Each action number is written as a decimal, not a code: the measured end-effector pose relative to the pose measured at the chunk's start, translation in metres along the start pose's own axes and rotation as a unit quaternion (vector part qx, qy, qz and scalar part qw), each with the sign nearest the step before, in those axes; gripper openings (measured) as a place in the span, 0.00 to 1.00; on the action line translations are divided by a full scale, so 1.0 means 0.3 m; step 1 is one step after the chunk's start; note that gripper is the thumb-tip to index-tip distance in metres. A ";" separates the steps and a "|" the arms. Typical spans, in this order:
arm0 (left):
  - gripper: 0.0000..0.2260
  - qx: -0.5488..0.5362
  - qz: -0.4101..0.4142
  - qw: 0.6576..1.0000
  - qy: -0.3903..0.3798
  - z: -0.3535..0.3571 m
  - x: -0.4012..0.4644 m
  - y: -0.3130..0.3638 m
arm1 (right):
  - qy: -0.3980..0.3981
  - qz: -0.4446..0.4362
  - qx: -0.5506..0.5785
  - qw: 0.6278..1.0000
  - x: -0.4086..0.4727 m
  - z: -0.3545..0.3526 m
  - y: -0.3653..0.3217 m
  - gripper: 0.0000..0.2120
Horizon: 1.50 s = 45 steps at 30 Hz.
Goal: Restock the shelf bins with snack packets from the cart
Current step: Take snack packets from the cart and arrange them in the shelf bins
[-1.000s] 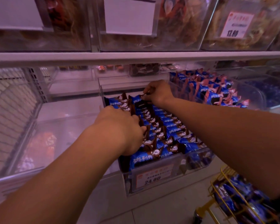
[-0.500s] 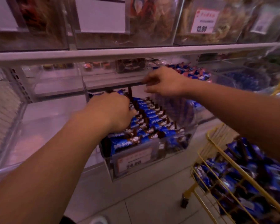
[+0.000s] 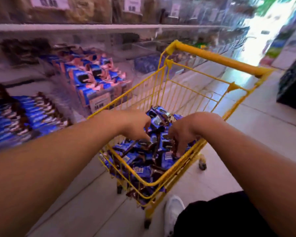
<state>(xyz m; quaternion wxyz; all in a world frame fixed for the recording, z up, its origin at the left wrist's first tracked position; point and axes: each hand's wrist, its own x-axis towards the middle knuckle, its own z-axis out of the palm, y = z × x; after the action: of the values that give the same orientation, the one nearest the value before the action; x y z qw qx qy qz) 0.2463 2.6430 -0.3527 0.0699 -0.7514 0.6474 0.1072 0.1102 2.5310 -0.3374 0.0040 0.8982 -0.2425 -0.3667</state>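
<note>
A yellow wire cart stands on the floor in front of me, its basket holding several blue and brown snack packets. My left hand reaches into the basket with its fingers bent down onto the pile. Beside it my right hand has its fingers spread and pushed down among the packets near the cart's near rim. No packet is lifted clear of the pile. At the left, the shelf bin holds neat rows of the same blue and brown packets.
A second bin of blue and pink packets with a price label stands right of the first, close to the cart. Upper shelf bins run along the top. A dark object is on the floor far right. My white shoe is beside the cart's wheel.
Both hands have left the shelf bin and swung right and down into the cart. My view has turned from the bin to the cart.
</note>
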 end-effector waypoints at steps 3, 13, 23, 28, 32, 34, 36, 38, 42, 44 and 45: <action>0.36 0.000 -0.041 0.990 -0.134 0.050 0.149 0.029 | -0.007 0.009 -0.038 0.999 0.025 0.006 0.051 0.42; 0.17 -0.077 -0.045 0.962 -0.257 0.192 0.274 0.004 | -0.107 -0.058 0.076 0.990 0.129 0.019 0.036 0.42; 0.18 -0.173 -0.060 0.976 -0.122 0.017 0.144 -0.019 | -0.047 -0.031 -0.035 0.998 0.130 -0.003 -0.018 0.33; 0.03 -0.528 -0.021 0.848 0.041 -0.052 -0.073 -0.038 | 0.047 -0.019 0.141 0.989 0.117 -0.034 0.020 0.23; 0.10 -0.662 -0.024 0.742 0.106 -0.026 -0.250 -0.087 | 0.154 -0.070 0.205 0.964 0.048 -0.096 0.042 0.15; 0.16 -0.695 -0.036 0.706 0.133 -0.001 -0.329 -0.119 | 0.190 -0.104 0.244 0.945 0.018 -0.123 0.032 0.11; 0.17 -0.708 -0.062 0.683 0.171 0.017 -0.385 -0.143 | 0.210 -0.165 0.322 0.908 -0.027 -0.153 0.009 0.09; 0.16 -0.717 -0.086 0.665 0.192 0.019 -0.420 -0.164 | 0.189 -0.253 0.426 0.848 -0.084 -0.186 -0.031 0.08; 0.11 -0.784 -0.074 0.588 0.186 0.005 -0.452 -0.183 | 0.074 -0.383 0.545 0.742 -0.133 -0.228 -0.165 0.14; 0.15 -0.798 -0.056 0.577 0.165 0.012 -0.466 -0.193 | 0.076 -0.392 0.548 0.735 -0.123 -0.240 -0.230 0.15; 0.15 -0.779 -0.054 0.600 0.174 0.017 -0.473 -0.203 | 0.090 -0.389 0.548 0.735 -0.117 -0.249 -0.252 0.15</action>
<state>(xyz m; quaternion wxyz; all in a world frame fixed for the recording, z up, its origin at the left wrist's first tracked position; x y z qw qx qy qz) 0.2866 2.7895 -0.3241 -0.6504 -0.5587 0.2763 0.4341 0.1706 2.6004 -0.2737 -0.6104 0.7895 -0.0289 -0.0568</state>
